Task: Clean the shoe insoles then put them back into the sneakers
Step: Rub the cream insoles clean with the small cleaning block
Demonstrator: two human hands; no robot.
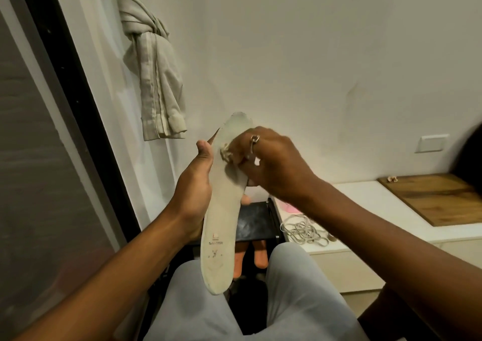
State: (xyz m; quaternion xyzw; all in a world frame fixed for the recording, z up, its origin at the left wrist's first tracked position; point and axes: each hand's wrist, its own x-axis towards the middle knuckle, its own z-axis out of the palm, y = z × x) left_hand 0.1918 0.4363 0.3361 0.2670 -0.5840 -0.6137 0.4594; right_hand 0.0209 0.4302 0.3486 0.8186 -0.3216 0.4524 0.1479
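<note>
Holding the insole (221, 223) up on end with the left hand (194, 192), thumb along its left edge and fingers curled round the back. The right hand (271, 163) pinches a small wad (225, 152) and presses it onto the insole's upper part, just right of the left thumb. The heel end hangs well below both hands. Laces (303, 231) sit in a heap under the right wrist, with a board (438, 197) further off to its right.
</note>
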